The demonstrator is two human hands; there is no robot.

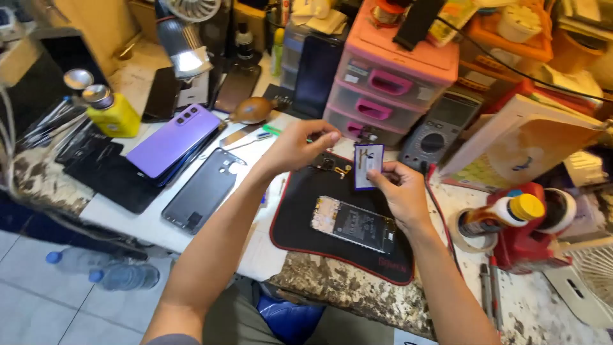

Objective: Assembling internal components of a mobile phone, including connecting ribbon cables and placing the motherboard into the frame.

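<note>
Cluttered with repair gear, our tabletop [159, 223] carries a black work mat [300, 217] edged in red. On the mat lies an opened phone frame [354, 223], its insides facing up. Our right hand [399, 191] pinches a small white battery with a purple border [368, 165], holding it upright just above the mat's far edge. Our left hand [300, 144] hovers beside it, fingers curled together with the fingertips close to the battery's top; we cannot tell whether they grip anything. A purple phone [172, 137] and a dark back cover [204, 188] lie well to the left. Pink drawers [389, 83] stand behind.
</note>
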